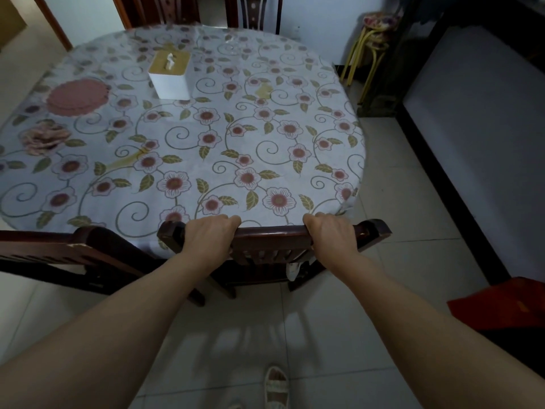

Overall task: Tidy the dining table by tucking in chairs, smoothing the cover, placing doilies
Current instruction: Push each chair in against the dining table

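A round dining table wears a floral cover (224, 137) under clear plastic. A dark wooden chair (274, 233) stands at the near edge, its top rail almost against the table. My left hand (208, 231) grips the rail's left end and my right hand (330, 230) grips its right end. A round pink doily (76, 97) lies at the table's left, with a rose-shaped one (44, 138) just in front of it.
A white tissue box (170, 75) sits toward the far middle of the table. Another chair (70, 252) stands at the near left, and two more chair backs (259, 11) rise behind the table. Stacked stools (373, 39) stand far right, a dark cabinet (460, 93) beside them.
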Demonstrator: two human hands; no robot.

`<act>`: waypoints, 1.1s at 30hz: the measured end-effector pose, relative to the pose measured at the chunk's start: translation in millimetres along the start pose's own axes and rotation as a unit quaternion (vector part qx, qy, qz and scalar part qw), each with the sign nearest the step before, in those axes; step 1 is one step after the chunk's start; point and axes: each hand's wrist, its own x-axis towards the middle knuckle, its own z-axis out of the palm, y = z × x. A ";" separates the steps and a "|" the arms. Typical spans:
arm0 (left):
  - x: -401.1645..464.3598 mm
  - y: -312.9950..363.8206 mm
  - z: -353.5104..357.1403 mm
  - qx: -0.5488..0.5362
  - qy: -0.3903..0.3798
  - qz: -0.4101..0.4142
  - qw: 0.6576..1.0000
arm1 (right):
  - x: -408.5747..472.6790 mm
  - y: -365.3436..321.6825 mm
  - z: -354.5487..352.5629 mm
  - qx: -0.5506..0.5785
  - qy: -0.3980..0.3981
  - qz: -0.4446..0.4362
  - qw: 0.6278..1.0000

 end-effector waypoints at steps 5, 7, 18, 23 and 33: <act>-6.3 4.6 -3.0 -0.019 -0.007 -0.018 1.000 | 0.5 2.1 3.7 0.008 0.007 -0.005 1.000; -7.1 4.3 -6.8 -0.033 -0.038 -0.021 0.998 | 2.5 4.2 4.2 0.022 -0.017 -0.012 1.000; -32.1 4.2 -58.4 -0.098 -0.063 -0.011 0.993 | -27.2 -12.6 -46.3 0.068 -0.057 -0.032 0.996; -47.1 -1.2 -75.6 -0.089 -0.073 0.005 0.993 | -47.5 -24.4 -61.5 0.068 -0.047 -0.029 0.996; -19.6 28.7 -103.1 -0.100 -0.058 0.027 0.993 | -73.2 17.4 -85.2 0.096 -0.012 0.043 0.994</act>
